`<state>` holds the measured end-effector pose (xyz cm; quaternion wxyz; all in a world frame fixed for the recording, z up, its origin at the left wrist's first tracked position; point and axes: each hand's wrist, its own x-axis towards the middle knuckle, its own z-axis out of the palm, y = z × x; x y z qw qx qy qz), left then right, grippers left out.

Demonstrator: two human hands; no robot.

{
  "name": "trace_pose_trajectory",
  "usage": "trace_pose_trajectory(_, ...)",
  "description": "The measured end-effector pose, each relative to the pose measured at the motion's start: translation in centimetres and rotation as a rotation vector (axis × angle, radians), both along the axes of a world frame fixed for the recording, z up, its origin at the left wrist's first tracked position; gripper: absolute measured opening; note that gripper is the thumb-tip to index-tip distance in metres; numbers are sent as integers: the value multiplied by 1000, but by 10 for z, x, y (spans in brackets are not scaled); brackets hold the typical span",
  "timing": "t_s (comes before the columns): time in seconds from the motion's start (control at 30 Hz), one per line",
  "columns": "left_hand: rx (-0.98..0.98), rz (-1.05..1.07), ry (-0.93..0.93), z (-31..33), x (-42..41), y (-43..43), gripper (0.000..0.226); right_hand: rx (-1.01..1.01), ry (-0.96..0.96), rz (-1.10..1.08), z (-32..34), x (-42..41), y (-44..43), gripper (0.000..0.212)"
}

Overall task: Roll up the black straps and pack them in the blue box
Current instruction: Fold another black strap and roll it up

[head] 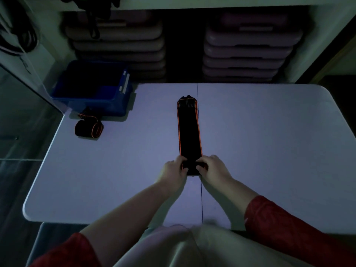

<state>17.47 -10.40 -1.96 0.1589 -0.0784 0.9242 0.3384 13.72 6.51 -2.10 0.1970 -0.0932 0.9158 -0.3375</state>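
Note:
A black strap with orange edges (189, 130) lies flat along the middle of the white table (269, 141), running away from me. Its near end is curled into a small roll, gripped on one side by my left hand (174, 169) and on the other by my right hand (213, 167). A second black strap (89, 126), loosely rolled, lies at the table's far left corner. Just behind it stands the blue box (92, 87), open, with a dark inside whose contents I cannot make out.
The scene is dim. Stacks of grey step platforms (248, 47) fill the shelf behind the table. Black cords (17, 41) hang at the far left. A seam runs down the table's middle.

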Motion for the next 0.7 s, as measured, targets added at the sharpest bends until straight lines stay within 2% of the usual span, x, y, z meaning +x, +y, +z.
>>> trace_pose_trajectory(0.07,-79,-35,101,4,-2,2,40,33,18,-82,-1,0,-5,24)
trace_pose_trajectory(0.13,-170,-203,193,6,-2,1,42,31,65,-123,-1,2,-6,21)
trace_pose_trajectory(0.2,-287,-435,130,5,-1,-3,53,22,115,-123,-3,2,-3,13)
trace_pose_trajectory(0.27,-340,-494,53,5,-4,-6,55,5,97,-97,-5,1,1,12)
trace_pose_trajectory(0.33,-332,-466,82,6,-9,-8,45,62,59,34,-6,0,6,29)
trace_pose_trajectory(0.43,-254,-427,101,9,-14,-6,43,160,81,254,-11,-1,12,61)
trace_pose_trajectory(0.47,-216,-395,85,10,-16,-6,42,148,85,267,-11,-2,12,59)
trace_pose_trajectory(0.57,-107,-269,-2,16,-18,-10,34,151,108,258,-5,-8,8,33)
trace_pose_trajectory(0.7,39,-59,-49,13,-18,-13,29,131,79,197,3,-17,4,29)
